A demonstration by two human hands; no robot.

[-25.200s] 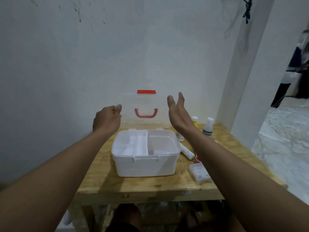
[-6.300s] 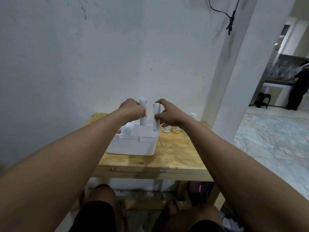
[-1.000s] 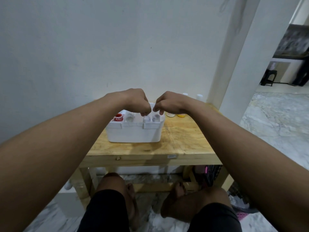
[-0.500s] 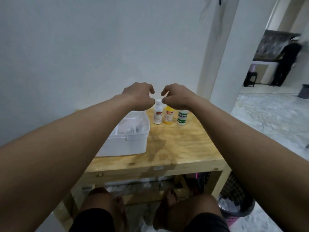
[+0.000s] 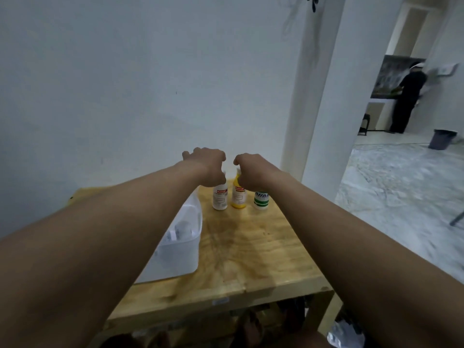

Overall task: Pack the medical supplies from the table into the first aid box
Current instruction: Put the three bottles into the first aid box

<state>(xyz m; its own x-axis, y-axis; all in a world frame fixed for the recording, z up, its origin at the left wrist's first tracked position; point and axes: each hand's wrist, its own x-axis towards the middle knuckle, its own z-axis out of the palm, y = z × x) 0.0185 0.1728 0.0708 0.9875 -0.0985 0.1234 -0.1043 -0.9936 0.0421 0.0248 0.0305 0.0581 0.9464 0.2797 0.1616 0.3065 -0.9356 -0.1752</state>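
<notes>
Three small bottles stand in a row at the far side of the wooden table (image 5: pixel 251 259): a white bottle (image 5: pixel 220 199) with a red label, a yellow bottle (image 5: pixel 238 197), and a white bottle with a green label (image 5: pixel 261 200). My left hand (image 5: pixel 208 167) is curled down over the white bottle's cap. With its fingers bent, my right hand (image 5: pixel 253 172) covers the top of the green-labelled bottle, beside the yellow cap. I cannot see what it grips. The open white first aid box (image 5: pixel 183 249) sits at the left, half hidden by my left forearm, with white items inside.
A white wall stands right behind the table and a white pillar (image 5: pixel 324 96) at its far right corner. A person in dark clothes (image 5: pixel 406 101) stands in the far room. A dark bin (image 5: pixel 443 139) is on the floor there.
Both hands have dropped from just above the bottles onto their tops. The view has swung a little further right, so the box sits lower left.
</notes>
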